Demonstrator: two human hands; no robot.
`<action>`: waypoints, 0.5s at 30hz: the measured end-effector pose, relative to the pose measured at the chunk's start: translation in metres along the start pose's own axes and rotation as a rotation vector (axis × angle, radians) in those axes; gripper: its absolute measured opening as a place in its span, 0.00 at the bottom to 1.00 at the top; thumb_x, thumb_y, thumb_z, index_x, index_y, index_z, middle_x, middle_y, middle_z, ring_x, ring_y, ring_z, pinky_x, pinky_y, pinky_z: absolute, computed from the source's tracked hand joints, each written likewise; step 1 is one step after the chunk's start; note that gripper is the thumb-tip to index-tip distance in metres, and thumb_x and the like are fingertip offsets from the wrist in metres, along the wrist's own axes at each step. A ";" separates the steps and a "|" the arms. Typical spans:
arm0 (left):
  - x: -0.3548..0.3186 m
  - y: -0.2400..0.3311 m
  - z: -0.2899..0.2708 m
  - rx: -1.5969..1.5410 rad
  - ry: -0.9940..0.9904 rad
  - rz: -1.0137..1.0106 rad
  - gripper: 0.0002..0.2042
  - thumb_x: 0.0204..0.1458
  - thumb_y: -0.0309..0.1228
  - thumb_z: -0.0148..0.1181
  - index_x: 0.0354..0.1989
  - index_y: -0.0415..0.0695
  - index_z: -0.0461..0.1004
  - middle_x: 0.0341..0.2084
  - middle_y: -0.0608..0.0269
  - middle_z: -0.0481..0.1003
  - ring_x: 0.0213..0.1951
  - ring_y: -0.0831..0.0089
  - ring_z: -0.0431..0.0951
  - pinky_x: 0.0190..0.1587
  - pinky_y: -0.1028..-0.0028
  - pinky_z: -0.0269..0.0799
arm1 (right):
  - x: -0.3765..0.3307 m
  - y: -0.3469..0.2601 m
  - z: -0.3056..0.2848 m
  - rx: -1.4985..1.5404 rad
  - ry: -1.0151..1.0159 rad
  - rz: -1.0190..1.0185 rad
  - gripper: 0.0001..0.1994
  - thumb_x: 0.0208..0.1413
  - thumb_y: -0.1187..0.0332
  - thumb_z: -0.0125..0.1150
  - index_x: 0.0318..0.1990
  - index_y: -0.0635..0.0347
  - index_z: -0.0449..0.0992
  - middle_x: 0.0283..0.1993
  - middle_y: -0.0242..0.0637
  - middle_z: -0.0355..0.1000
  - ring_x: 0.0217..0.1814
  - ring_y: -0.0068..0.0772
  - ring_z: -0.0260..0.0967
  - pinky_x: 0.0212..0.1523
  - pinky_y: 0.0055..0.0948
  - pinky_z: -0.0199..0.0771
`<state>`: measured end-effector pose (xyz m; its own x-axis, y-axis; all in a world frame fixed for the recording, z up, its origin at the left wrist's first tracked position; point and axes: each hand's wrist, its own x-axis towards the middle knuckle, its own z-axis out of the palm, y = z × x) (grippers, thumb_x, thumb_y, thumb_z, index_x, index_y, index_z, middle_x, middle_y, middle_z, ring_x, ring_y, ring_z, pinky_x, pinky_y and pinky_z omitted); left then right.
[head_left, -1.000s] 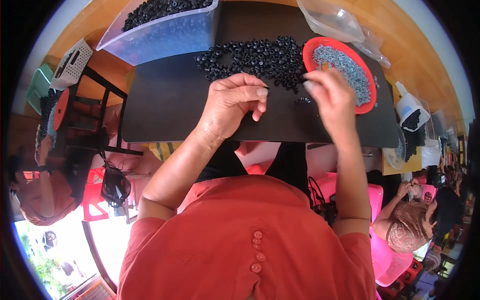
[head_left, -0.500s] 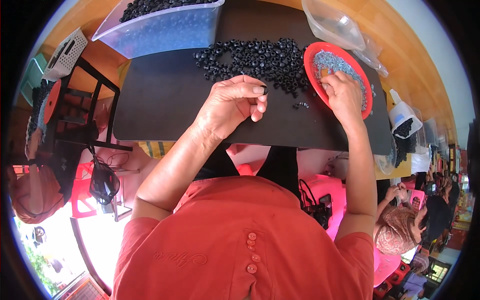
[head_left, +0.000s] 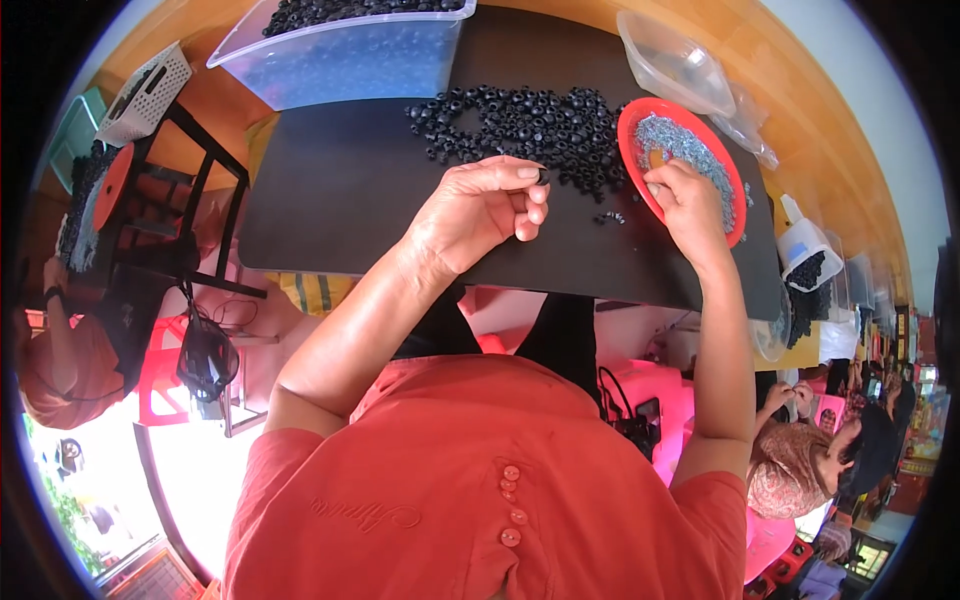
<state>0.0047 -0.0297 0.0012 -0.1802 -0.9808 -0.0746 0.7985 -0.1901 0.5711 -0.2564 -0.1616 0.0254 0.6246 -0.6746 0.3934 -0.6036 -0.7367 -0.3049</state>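
My left hand [head_left: 480, 210] is held over the near part of the dark table, its thumb and forefinger pinching a small black ring-shaped part [head_left: 544, 177]. Over the near side of a red plate [head_left: 630, 150], my right hand [head_left: 692, 215] has its thumb and fingers pressed together. Whatever is between those fingertips is too small to make out. Small silvery metal pieces [head_left: 690, 140] are heaped in the plate. A spread of black round parts with holes [head_left: 530, 125] lies beyond my left hand. Between my hands, a few small silvery and black bits [head_left: 609, 217] rest on the table.
A clear bin [head_left: 350, 65] of black parts stands at the far left of the table [head_left: 350, 190]. An clear plastic tub [head_left: 675, 65] sits beyond the plate. People work at the left and right; a white basket [head_left: 145, 100] is at far left.
My right hand has drawn back slightly toward me, its fingertips nearer the plate's near side. The left hand keeps its pinch on the black part. The whole view has shifted a little.
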 end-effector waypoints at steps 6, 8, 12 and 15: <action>0.000 0.000 0.000 0.028 -0.014 0.021 0.06 0.56 0.27 0.58 0.36 0.37 0.74 0.29 0.59 0.73 0.30 0.70 0.71 0.31 0.73 0.66 | -0.010 -0.010 -0.003 0.181 0.008 0.130 0.05 0.54 0.77 0.59 0.37 0.68 0.76 0.32 0.39 0.72 0.34 0.33 0.70 0.38 0.30 0.68; 0.001 -0.001 -0.001 0.009 -0.011 0.022 0.05 0.55 0.26 0.59 0.35 0.36 0.75 0.28 0.58 0.75 0.29 0.68 0.73 0.30 0.71 0.68 | -0.011 -0.011 -0.002 0.206 0.004 0.149 0.04 0.54 0.77 0.59 0.37 0.68 0.76 0.32 0.39 0.72 0.34 0.31 0.70 0.38 0.29 0.68; 0.000 -0.002 0.001 0.035 -0.013 0.014 0.07 0.57 0.26 0.59 0.38 0.35 0.75 0.29 0.57 0.74 0.29 0.68 0.73 0.29 0.72 0.67 | -0.012 -0.018 0.006 0.119 0.078 0.140 0.06 0.55 0.77 0.59 0.40 0.66 0.75 0.32 0.37 0.72 0.36 0.30 0.70 0.41 0.25 0.68; -0.002 -0.002 0.002 0.042 -0.023 0.022 0.07 0.57 0.26 0.59 0.39 0.34 0.74 0.29 0.57 0.75 0.29 0.68 0.75 0.29 0.72 0.68 | -0.006 -0.047 0.012 0.313 0.146 0.092 0.05 0.58 0.76 0.58 0.41 0.65 0.75 0.35 0.32 0.73 0.40 0.24 0.70 0.45 0.23 0.68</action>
<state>0.0025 -0.0277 0.0022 -0.1762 -0.9834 -0.0433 0.7780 -0.1661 0.6059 -0.2260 -0.1241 0.0271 0.4837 -0.7419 0.4644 -0.4593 -0.6668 -0.5869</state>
